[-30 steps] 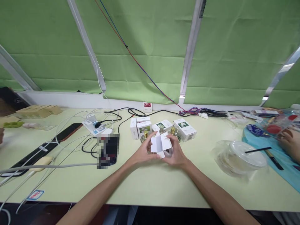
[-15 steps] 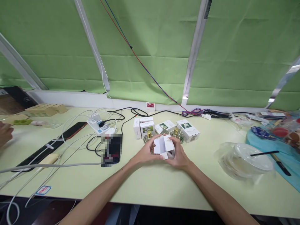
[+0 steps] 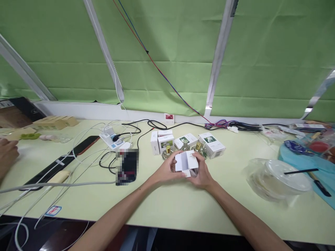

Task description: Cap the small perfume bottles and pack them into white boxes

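Note:
Between both hands is a small white carton (image 3: 185, 161) with its flaps folded out, held just above the front of the table. My left hand (image 3: 170, 168) grips its left side, thumb along the near edge. On the right side, my right hand (image 3: 201, 171) is closed round it, with fingers on the upper flap. Whether anything lies inside the carton cannot be made out. Just behind the hands stand glass bottles with gold caps (image 3: 168, 150) and one with a silver top (image 3: 185, 144). White boxes with flower pictures (image 3: 211, 143) are grouped behind the bottles.
A power strip (image 3: 113, 141) with tangled cables and a pixelated dark device (image 3: 127, 167) lie to the left. Another person's hand (image 3: 7, 157) is at the far left. On the right are a lidded plastic tub in a bag (image 3: 282, 177) and a knife (image 3: 321, 188).
The whole view has shifted slightly, so things sit a little further right. Both hands keep their hold on the carton. At the far left, the other person's hand reaches further into view.

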`<state>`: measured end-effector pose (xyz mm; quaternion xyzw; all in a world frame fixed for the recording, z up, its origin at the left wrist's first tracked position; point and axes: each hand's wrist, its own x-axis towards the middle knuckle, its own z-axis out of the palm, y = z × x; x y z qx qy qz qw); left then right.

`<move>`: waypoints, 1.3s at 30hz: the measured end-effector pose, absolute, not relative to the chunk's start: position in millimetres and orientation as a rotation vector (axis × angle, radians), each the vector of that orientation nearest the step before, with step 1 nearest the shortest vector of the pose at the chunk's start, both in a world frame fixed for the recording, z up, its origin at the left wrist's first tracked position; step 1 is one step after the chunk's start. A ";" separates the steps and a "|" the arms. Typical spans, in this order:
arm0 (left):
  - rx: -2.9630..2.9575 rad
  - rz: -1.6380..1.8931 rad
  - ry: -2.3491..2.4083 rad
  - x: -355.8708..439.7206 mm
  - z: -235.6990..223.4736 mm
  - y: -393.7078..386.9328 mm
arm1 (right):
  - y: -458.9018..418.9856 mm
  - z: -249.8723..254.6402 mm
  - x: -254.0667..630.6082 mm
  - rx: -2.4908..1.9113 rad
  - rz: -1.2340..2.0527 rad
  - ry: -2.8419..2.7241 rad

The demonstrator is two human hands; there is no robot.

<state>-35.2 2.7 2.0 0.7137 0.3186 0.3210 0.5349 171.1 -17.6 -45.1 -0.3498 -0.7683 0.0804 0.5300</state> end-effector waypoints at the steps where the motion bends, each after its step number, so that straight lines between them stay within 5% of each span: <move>1: 1.703 0.766 0.768 -35.3 1.4 2.9 | -17.8 -45.2 170.7 -0.834 0.188 -1.825; 39: 2.169 0.802 0.851 -40.4 -0.7 1.5 | -26.6 -33.5 173.2 -0.821 0.181 -1.789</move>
